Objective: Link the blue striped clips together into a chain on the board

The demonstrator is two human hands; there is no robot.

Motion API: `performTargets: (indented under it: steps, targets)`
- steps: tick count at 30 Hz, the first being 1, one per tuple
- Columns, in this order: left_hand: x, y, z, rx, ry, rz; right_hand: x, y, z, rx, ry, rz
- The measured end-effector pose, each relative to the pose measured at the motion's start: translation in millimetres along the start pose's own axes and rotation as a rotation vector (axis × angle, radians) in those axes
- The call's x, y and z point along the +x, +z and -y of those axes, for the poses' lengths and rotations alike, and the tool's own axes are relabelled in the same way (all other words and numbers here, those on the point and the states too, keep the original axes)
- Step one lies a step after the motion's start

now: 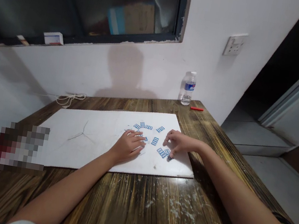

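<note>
Hands: working apart, both palm-down above the board.
Left hand point(128, 147): resting flat, fingers extended, over the edge of the blue-striped cards point(155, 141).
Right hand point(178, 143): reaching fingertips-down beside a cluster; whether it is pinching one, I cannot tell.
Cards: lying scattered, unstacked, across the board's right half.
Board point(88, 151): lying on the wooden surface point(150, 208), a water bottle point(188, 88) standing beyond.
</note>
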State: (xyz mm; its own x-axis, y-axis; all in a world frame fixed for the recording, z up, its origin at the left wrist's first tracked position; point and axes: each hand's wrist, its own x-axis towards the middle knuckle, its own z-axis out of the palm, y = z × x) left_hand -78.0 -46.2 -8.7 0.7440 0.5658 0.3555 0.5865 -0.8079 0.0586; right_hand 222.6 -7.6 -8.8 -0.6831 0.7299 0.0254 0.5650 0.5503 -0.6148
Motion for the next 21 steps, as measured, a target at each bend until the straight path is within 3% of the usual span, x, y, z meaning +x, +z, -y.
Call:
performTargets:
  steps: [5,9,14,21]
  targets:
    - [2,-4.4,-6,-0.027,0.035,-0.009,2,4,9,-0.260,0.071,0.026]
    - [3,-5.4,-8,-0.071,0.003,-0.017,9,13,10,-0.309,0.023,0.042]
    - [0,-2.6,-5,-0.134,-0.065,-0.075,6,9,22,-0.428,0.114,0.073]
    - [0,-2.7,-4,-0.227,-0.086,-0.098,1,3,41,-0.299,0.236,0.115]
